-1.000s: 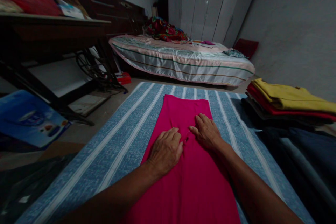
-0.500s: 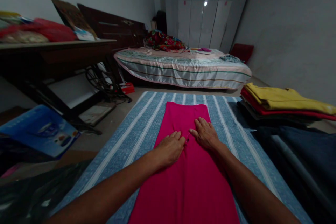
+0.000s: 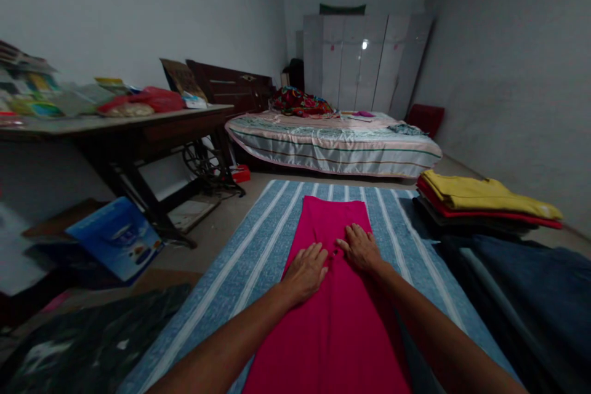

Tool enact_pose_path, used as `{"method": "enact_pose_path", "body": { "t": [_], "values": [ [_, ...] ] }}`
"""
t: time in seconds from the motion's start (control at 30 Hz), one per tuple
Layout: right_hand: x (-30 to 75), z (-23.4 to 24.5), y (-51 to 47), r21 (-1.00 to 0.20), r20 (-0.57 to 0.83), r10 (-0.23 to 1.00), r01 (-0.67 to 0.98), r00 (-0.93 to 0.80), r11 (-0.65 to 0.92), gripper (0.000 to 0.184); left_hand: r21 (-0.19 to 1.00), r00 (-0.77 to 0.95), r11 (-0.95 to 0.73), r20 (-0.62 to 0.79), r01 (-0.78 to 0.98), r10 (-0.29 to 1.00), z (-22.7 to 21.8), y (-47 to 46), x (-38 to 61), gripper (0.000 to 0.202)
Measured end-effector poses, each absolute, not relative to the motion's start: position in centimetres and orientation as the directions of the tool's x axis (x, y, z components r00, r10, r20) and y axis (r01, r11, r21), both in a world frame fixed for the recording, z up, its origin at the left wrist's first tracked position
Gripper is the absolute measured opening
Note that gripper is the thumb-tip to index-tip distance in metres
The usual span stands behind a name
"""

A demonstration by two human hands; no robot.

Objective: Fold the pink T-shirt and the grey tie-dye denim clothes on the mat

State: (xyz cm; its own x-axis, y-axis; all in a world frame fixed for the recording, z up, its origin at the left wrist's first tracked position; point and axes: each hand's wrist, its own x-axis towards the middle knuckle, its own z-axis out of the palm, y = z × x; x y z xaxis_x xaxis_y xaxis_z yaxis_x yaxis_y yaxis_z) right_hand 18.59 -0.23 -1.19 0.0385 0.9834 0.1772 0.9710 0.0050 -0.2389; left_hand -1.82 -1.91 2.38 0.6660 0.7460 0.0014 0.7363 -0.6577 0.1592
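Note:
A long magenta cloth [image 3: 330,326] lies flat down the middle of a blue mat with white stripes [image 3: 249,258]. My left hand [image 3: 305,271] rests palm down on the cloth, fingers stretched out and close together. My right hand [image 3: 361,248] lies flat beside it, a little farther up the cloth, fingers spread. The two hands sit side by side, almost touching, near the cloth's upper half. Neither hand holds anything.
A stack of folded clothes, yellow on top of red and dark ones [image 3: 484,200], sits at the mat's right. Dark blue fabric [image 3: 530,283] lies nearer on the right. A low bed [image 3: 332,141] stands beyond the mat, a dark table [image 3: 129,129] and blue box [image 3: 115,246] at left.
The view has tilted up, showing more of the room and wall. Both hands stay flat on the magenta cloth in about the same place.

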Motion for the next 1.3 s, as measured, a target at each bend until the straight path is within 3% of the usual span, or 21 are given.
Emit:
{"method": "enact_pose_path", "body": {
  "t": [0.27, 0.47, 0.7, 0.97, 1.1, 1.3],
  "values": [
    [18.1, 1.0, -2.0, -0.297, 0.203, 0.979, 0.954, 0.029, 0.033, 0.037, 0.143, 0.662, -0.671, 0.107, 0.728, 0.742, 1.4, -1.8, -1.9, 0.043],
    [17.2, 1.8, -9.9, -0.311, 0.234, 0.966, 0.933, -0.111, 0.182, 0.032, 0.197, 0.690, -0.691, 0.086, 0.696, 0.719, 2.1, -3.6, -2.9, 0.047],
    [14.1, 0.2, -21.6, -0.353, 0.311, 0.925, 0.878, -0.217, 0.324, 0.037, 0.189, 0.683, -0.683, 0.074, 0.706, 0.727, 2.7, -7.1, -4.9, 0.042],
    [11.8, -0.1, -30.3, -0.376, 0.232, 0.904, 0.824, -0.359, 0.423, 0.056, 0.147, 0.751, -0.766, 0.153, 0.625, 0.642, 1.8, -13.5, -10.8, 0.028],
    [11.4, -0.9, -32.5, -0.337, 0.198, 0.889, 0.823, -0.414, 0.458, 0.055, 0.157, 0.764, -0.797, 0.226, 0.584, 0.604, 1.0, -17.9, -14.3, 0.029],
    [10.7, -1.1, -33.8, -0.242, 0.377, 0.854, 0.853, -0.357, 0.463, 0.046, 0.133, 0.763, -0.799, 0.238, 0.587, 0.601, 0.9, -23.6, -16.8, 0.034]
  ]
}}
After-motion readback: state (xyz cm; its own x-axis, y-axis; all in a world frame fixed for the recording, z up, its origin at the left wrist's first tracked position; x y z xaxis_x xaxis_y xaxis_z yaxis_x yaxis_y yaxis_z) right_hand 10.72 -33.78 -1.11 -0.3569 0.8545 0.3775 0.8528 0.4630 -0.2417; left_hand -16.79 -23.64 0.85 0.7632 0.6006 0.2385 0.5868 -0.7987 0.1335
